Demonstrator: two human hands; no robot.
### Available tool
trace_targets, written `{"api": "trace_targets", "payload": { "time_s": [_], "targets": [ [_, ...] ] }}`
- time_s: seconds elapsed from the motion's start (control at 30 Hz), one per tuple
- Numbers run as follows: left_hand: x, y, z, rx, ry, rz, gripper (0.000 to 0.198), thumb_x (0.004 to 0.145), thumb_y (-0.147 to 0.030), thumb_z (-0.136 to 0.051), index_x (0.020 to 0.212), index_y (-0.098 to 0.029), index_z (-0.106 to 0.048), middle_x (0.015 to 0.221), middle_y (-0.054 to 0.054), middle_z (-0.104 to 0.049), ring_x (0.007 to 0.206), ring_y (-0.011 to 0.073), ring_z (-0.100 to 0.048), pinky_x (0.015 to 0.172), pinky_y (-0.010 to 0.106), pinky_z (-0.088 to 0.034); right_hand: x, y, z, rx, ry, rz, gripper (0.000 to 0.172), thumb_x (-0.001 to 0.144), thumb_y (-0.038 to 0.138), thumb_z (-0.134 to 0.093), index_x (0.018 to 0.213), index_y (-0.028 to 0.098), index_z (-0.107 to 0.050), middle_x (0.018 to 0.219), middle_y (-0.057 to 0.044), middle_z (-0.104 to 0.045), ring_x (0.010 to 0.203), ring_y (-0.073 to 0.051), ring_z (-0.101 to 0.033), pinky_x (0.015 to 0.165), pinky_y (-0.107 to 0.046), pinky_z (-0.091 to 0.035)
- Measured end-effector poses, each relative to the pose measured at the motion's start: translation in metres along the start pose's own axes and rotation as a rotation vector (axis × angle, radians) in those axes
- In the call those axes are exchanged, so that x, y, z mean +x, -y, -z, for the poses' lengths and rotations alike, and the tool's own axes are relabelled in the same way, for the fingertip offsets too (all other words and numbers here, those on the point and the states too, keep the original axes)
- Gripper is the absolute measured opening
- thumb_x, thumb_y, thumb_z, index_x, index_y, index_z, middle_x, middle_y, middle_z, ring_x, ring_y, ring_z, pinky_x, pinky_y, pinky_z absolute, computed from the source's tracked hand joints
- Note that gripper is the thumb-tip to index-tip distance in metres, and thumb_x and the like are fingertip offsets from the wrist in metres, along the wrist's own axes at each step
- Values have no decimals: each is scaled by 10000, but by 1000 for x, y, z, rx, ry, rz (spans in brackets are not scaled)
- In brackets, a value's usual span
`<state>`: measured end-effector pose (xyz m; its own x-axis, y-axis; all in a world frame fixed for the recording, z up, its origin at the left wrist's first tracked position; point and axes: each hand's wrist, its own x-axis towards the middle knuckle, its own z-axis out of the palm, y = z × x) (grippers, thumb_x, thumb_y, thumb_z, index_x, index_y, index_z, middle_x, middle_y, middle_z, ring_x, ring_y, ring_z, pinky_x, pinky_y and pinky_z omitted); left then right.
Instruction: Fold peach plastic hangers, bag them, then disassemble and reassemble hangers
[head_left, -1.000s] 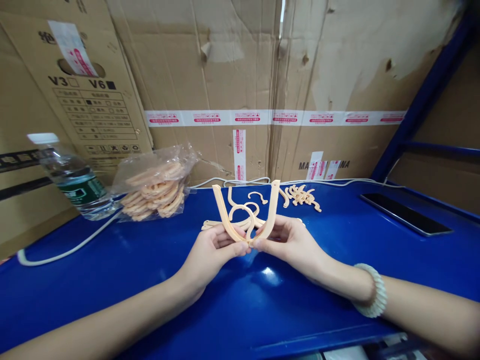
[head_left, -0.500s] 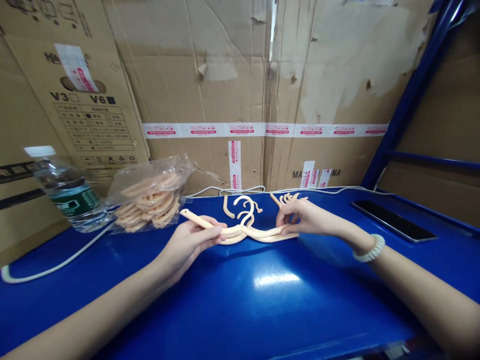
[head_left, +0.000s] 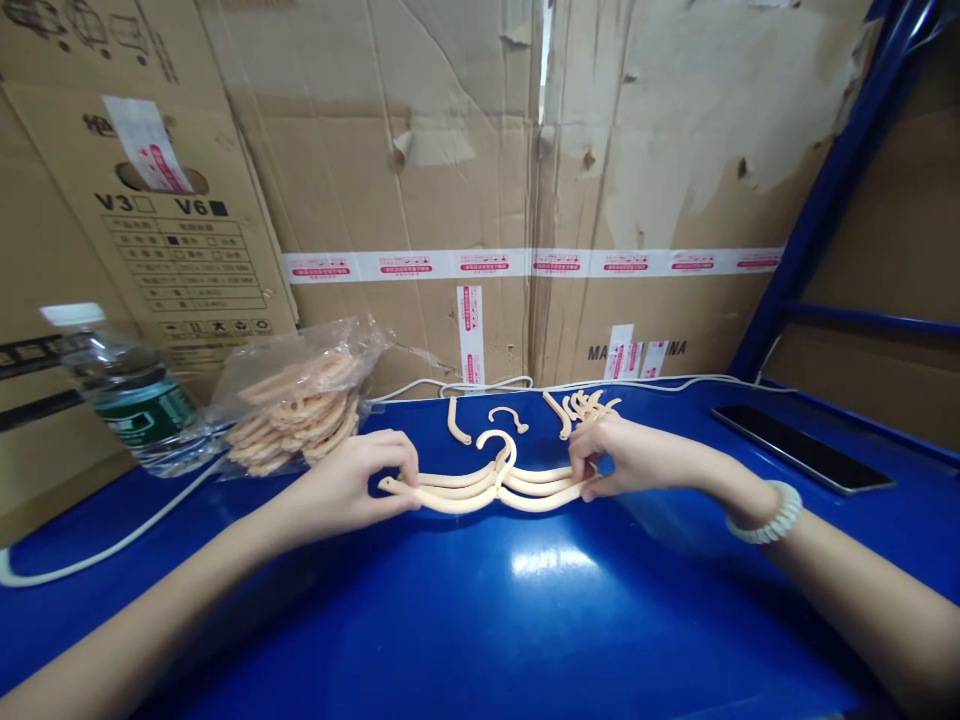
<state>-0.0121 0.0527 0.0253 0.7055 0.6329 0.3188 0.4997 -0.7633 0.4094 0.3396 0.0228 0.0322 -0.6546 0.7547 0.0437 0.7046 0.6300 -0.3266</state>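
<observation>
Beige two-armed hanger with a curled hook (head_left: 459, 504) lies crosswise at the front of matching beige hangers (head_left: 465, 480), low over the glossy blue worktop (head_left: 510, 620). The left hand (head_left: 375, 475) pinches its left end between thumb and fingers, a little of the tip showing; the right hand (head_left: 604, 460) pinches the opposite end, whose tip is hidden. Gripping both ends probably helps the arms lie level with those just behind, so the hooks nest closely.

Left of the hanger and further back, a crinkled clear plastic bag (head_left: 352, 345) holds beige curved pieces heaped in layers, presumably bagged so they stay together. Beyond that bag, a clear plastic bottle with a white cap and green label (head_left: 146, 410) contains see-through liquid.

Behind the hanger lie a loose beige curved arm (head_left: 456, 422), a small beige hook (head_left: 511, 414) and, to the right, a pile of small beige hooks (head_left: 589, 402), perhaps set back for easy reach. Well to the hanger's right rests a flat black phone (head_left: 802, 450).
</observation>
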Motion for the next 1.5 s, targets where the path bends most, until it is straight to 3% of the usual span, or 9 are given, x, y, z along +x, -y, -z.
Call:
{"api": "trace_targets", "payload": {
  "time_s": [0.17,0.27,0.47,0.7,0.87,1.03,1.5],
  "targets": [
    [-4,-4,-5,126,90,-44,99,810,-236,-624,716,-207,-637,820,12,-578,707,150,-548,652,230,-409,2,1,-3,54,53,-79,72,733,212,-768,751,167,-714,704,-10,-680,648,-148,-609,589,-250,-410],
    [-4,-4,-7,166,115,-29,93,810,-227,-618,724,-209,-648,799,11,-579,687,150,-548,622,228,-389,2,1,-3,51,35,-120,211,707,216,-796,880,162,-688,719,-4,-680,653,-153,-620,572,-242,-401],
    [-4,3,-11,180,78,-31,93,843,-218,-583,931,-220,-613,806,7,-622,726,170,-585,657,241,-402,2,2,-2,4,41,-172,353,716,221,-784,1048,175,-672,758,-15,-689,675,-167,-629,588,-253,-404],
    [-4,4,-16,183,103,-44,67,877,-215,-542,918,-202,-594,821,12,-606,734,160,-581,658,243,-410,2,-1,0,-36,47,-185,360,721,213,-782,1069,169,-700,801,-27,-701,713,-182,-626,637,-277,-416],
    [-4,6,-18,179,114,-50,163,914,-252,-508,1010,-191,-625,854,25,-591,744,161,-570,664,256,-426,1,-2,1,-58,69,-234,524,724,273,-783,1210,143,-638,802,-32,-695,723,-197,-622,665,-292,-426],
    [-2,8,-20,231,65,-64,286,927,-271,-496,1146,-159,-642,818,38,-593,762,178,-571,690,277,-439,1,-8,-1,-66,70,-210,416,748,285,-753,1126,130,-674,819,-46,-674,754,-205,-614,683,-297,-427],
    [-2,12,-26,237,97,18,253,914,-299,-547,1104,-201,-682,725,8,-608,703,176,-567,641,270,-401,2,-11,0,-73,98,-247,348,736,287,-753,1055,159,-696,753,-22,-641,693,-183,-594,641,-278,-394]
  ]
}}
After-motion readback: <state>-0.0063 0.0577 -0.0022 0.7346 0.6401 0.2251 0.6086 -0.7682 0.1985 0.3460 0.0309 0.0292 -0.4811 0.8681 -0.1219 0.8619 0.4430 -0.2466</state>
